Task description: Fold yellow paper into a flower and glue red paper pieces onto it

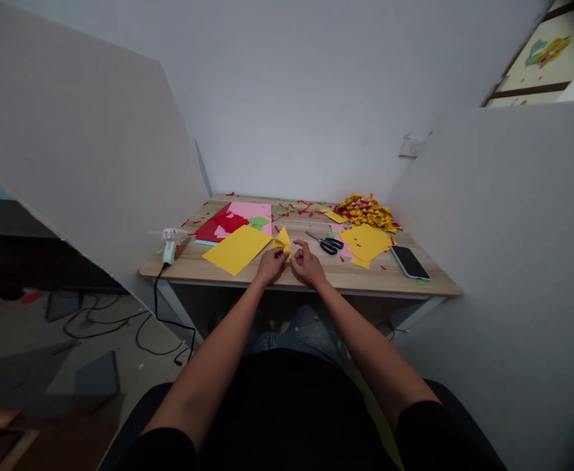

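Near the front edge of the desk, a small folded piece of yellow paper [282, 239] stands up between my two hands. My left hand [271, 265] pinches its lower part between thumb and fingers. On the other side, my right hand [308, 265] has its thumb and curled fingers at the paper's right edge, with the index finger bent up. A flat yellow sheet [238, 250] lies just left of my left hand. Dark-handled scissors [331, 246] rest beyond my right hand, beside a spread of yellow paper pieces [369, 242].
Many folded yellow pieces [368, 213] are heaped at the back right. A phone [409, 263] lies near the right edge. Red paper [212, 229] and pink paper [255, 210] lie back left. A white glue gun [169, 248] with a black cord stands at the left edge. Scraps litter the desk.
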`<state>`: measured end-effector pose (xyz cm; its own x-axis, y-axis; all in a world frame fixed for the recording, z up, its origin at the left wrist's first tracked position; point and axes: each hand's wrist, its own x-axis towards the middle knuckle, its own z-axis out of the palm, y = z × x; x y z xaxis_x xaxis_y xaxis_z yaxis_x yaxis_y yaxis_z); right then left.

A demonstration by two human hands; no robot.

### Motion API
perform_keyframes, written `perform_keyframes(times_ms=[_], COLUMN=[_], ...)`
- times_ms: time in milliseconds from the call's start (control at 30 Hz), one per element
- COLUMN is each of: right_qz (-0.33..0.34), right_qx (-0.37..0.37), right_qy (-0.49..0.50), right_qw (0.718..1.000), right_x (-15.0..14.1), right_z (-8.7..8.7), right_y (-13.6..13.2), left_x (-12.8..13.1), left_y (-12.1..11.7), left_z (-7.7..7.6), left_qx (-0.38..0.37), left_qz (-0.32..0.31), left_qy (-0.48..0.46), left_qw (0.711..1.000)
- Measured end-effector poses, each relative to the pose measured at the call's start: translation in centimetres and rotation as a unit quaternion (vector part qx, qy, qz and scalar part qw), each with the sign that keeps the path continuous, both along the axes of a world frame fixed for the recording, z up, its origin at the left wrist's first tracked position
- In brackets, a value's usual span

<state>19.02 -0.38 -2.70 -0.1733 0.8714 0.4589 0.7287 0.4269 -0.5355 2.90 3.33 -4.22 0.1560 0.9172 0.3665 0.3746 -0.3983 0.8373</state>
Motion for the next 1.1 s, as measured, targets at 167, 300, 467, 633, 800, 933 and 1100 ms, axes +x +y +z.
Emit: perform_keyframes(times_ms=[167,300,467,633,800,933,1100], right_qz=[-0.017,-0.028,-0.059,-0.079,-0.107,-0.086,-0.076], right_qx=[0.028,0.039,0.05,0.048,0.035,0.03,0.034], right_qy=[0.045,0.052,0.047,0.018,0.026,0.042,0.081], right_qw=[0.998,0.997,0.996,0.996,0.993,0.995,0.993], right_x=[0.2,0.2,0.1,-0.2,0.1,0.4,0.6], right_z=[0.2,0.0,-0.2,-0.4,-0.9,-1.0,-0.9], right_y=[0.0,0.1,0.0,0.0,0.7,1.1,1.0], left_x=[0.3,0.5,0.7,0.8,0.3,0.1,0.2], left_y=[-0.3,-0.6,-0.8,-0.6,0.4,1.0,1.4], left_z=[0.0,0.1,0.1,-0.2,-0.7,-1.2,-1.7], left_qx=[0.001,0.01,0.008,-0.002,0.0,-0.002,-0.006], left_qz=[-0.027,-0.027,-0.01,0.008,-0.004,-0.003,0.003], left_qy=[0.052,0.088,0.104,0.066,-0.031,-0.099,-0.155], left_qw=[0.998,0.996,0.994,0.998,0.999,0.995,0.988])
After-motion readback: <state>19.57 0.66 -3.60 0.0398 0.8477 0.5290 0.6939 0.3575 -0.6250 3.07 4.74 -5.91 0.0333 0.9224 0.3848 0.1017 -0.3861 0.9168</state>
